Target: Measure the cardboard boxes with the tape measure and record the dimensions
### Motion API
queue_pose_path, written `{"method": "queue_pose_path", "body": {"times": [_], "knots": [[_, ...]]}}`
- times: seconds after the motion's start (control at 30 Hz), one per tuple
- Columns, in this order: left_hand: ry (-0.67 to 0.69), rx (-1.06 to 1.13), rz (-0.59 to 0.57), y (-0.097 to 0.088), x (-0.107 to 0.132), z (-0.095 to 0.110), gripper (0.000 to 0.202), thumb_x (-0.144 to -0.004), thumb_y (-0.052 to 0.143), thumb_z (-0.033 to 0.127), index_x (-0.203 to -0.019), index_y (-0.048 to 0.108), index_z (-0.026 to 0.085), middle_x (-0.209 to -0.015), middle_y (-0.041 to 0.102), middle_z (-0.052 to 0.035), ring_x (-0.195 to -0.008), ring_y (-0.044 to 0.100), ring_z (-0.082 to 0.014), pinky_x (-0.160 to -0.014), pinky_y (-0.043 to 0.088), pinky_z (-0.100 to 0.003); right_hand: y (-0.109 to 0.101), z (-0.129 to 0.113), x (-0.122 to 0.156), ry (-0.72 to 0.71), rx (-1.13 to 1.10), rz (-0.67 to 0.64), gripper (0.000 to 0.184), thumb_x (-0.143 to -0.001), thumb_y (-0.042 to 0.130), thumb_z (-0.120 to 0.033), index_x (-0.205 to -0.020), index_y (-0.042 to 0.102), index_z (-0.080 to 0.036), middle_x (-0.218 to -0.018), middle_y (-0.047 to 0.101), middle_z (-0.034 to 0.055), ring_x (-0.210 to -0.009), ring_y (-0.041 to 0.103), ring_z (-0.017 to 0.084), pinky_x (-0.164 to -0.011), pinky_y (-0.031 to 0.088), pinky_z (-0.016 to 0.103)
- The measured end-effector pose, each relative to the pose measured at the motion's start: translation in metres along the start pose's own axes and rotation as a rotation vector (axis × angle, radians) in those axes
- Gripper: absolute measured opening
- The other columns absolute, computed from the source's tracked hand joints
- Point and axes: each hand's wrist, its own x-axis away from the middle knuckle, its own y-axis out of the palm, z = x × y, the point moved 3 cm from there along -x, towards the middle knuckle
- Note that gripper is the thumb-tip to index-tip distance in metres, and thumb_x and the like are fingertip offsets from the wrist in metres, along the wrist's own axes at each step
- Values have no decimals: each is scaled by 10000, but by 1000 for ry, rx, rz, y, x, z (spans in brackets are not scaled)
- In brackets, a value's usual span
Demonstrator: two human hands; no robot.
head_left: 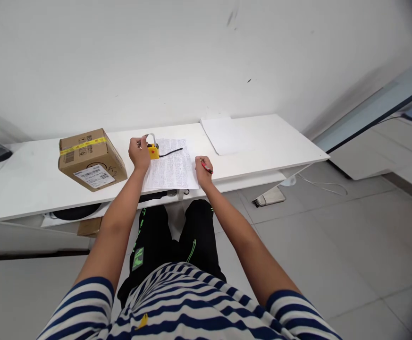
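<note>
Boxy yellow tape measure (pixel 153 151) held by left hand (pixel 139 154), slim red pen (pixel 206 166) gripped by right hand (pixel 202 172); writing on white paper (pixel 172 173) seems underway, needing steadiness.

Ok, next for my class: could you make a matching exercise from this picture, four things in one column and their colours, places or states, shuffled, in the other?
Things
1. Cardboard box
2. Tape measure
3. Pen
4. Sheet between the hands

Descriptions
A. Red, held in the right hand
B. Covered with lines of writing
C. Yellow, at the left hand, with a black strap
D. Brown, with a white label

Pairs: 1-D, 2-C, 3-A, 4-B
</note>
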Motion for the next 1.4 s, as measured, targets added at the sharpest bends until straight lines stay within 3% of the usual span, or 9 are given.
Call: {"method": "queue_pose_path", "body": {"times": [0.17, 0.27, 0.33, 0.53, 0.77, 1.2, 1.4], "knots": [[61, -3, -60, 4, 20, -19, 174, -1007, 653, 383, -942, 604, 229, -1012, 702, -46, -1009, 686, -192, -923, 527, -308, -12, -8, -17, 63, 10, -300, 379, -946, 525, -570, -763, 594, -246, -546, 477, -36, -584, 499, 166, -650, 424, 304], [141, -8, -126, 6, 31, -27, 152, -1019, 623, 383, -1033, 605, 233, -1225, 682, -92, -1185, 648, -225, -1045, 500, -362, -17, -9, -21, -4, 96, -258, 503, -919, 536, -663, -652, 581, -239, -554, 475, -21, -613, 497, 170, -671, 421, 324], [159, -29, -153, 7, 32, -31, 143, -1023, 608, 378, -1046, 592, 238, -1258, 668, -101, -1218, 629, -237, -1074, 487, -389, -17, -9, -17, -38, 137, -240, 502, -880, 584, -657, -605, 555, -238, -583, 491, -15, -658, 505, 174, -695, 425, 330], [157, -112, -145, 7, 28, -35, 114, -985, 649, 315, -993, 564, 240, -1290, 626, -117, -1243, 570, -271, -1066, 479, -438, -11, -9, -9, -49, 236, -379, 388, -854, 599, -532, -607, 545, -237, -615, 532, -13, -668, 506, 176, -678, 404, 337], [138, -95, -162, 9, 29, -40, 184, -987, 670, 367, -949, 534, 249, -1274, 605, -100, -1254, 547, -264, -1044, 486, -435, -11, -9, -10, -25, 264, -430, 378, -845, 595, -469, -568, 476, -240, -620, 543, -10, -639, 486, 161, -666, 386, 336], [119, -102, -172, 8, 32, -32, 100, -1020, 632, 348, -990, 599, 259, -1230, 687, -73, -1233, 568, -256, -1063, 473, -433, -15, -8, -10, 8, 260, -344, 345, -855, 592, -436, -593, 467, -249, -563, 420, -35, -609, 404, 156, -611, 327, 326], [134, -95, -144, 8, 29, -34, 146, -1009, 644, 393, -986, 616, 252, -1236, 710, -83, -1233, 590, -269, -1077, 490, -458, -13, -4, -12, -23, 257, -417, 369, -865, 608, -465, -598, 485, -242, -612, 480, -16, -639, 430, 161, -628, 343, 326]]}}
